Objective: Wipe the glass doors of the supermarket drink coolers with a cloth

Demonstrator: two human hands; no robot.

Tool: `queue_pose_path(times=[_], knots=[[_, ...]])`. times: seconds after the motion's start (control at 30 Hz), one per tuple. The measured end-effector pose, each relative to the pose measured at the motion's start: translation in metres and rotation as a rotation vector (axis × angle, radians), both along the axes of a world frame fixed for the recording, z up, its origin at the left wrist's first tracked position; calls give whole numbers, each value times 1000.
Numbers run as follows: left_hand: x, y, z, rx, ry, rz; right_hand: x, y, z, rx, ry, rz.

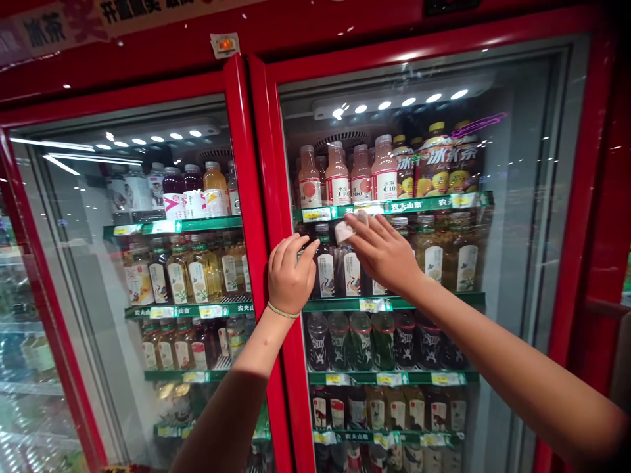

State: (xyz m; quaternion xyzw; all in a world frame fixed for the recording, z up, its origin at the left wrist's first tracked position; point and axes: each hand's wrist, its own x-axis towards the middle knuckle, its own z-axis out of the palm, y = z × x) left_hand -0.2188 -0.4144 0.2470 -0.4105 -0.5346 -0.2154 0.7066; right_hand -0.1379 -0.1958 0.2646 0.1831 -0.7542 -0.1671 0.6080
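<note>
Fingers (pixel 369 235) of the right hand (pixel 389 256) extended, slightly bent, laid over a crumpled white wad (pixel 344 231) and holding it at the glass of the right door (pixel 515 190). Cloth or paper, can't tell. Wad sticks out past the fingertips, just below the top shelf's green strip (pixel 419 203) as seen through the glass.

Left hand (pixel 292 272) is at the door's red frame (pixel 276 177), next to the glass. Its fingers are loosely bent and parted, back of hand to camera. Palm side hidden; can't tell if they grip the frame. Thin wristband (pixel 283 311) on that wrist.

Both doors closed. Behind the right glass, top shelf: pinkish bottles (pixel 338 177) on the left, yellow-capped bottles (pixel 438 164) on the right. Dark bottles (pixel 325 266) one shelf down, partly behind the right hand. More rows below.

Left door (pixel 246 171) adjoins, stocked likewise. Orange indicator light (pixel 225 45) on the red header above. Lit round lamps (pixel 409 102) inside at the top.
</note>
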Motion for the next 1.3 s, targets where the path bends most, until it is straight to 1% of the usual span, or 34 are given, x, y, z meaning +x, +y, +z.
queue_pose_path(times=[0.07,0.1,0.13,0.23,0.27,0.3,0.43,0.47,0.6,0.63,0.8,0.87,0.97,1.0,1.03,1.13,1.2,1.3], knots=[[1,0,0,14,4,0,-3,-5,5,-109,68,-1],[1,0,0,28,5,1,-5,-9,6,-125,80,1],[2,0,0,46,5,1,-6,-12,6,-107,71,1],[2,0,1,90,-11,-6,-7,-18,7,36,-2,-4],[3,-1,1,100,-24,-12,-7,-18,8,57,-6,-9],[3,-1,2,110,-39,-19,-7,-18,9,48,9,-14],[2,-1,2,149,-99,-59,-12,-23,15,-89,86,-21],[2,-1,2,163,-111,-71,-14,-26,14,-88,75,-14],[1,-2,2,215,-144,-112,-15,-31,9,30,-28,5],[1,-2,2,222,-146,-121,-15,-32,9,36,-32,6],[-2,-3,2,248,-137,-164,-24,-48,14,-105,50,30],[-2,-3,2,257,-159,-170,-27,-55,9,-81,33,38],[-2,-3,2,257,-185,-166,-28,-56,-3,37,-26,30],[-2,-3,2,256,-183,-165,-28,-56,-4,55,-36,27],[-2,-3,2,255,-176,-166,-28,-55,-4,50,-34,28],[-2,-4,3,261,-147,-181,-32,-59,4,-60,16,41],[-2,-4,2,272,-146,-182,-34,-64,6,-97,34,49],[-3,-4,2,311,-179,-167,-32,-66,0,-12,-28,51]])
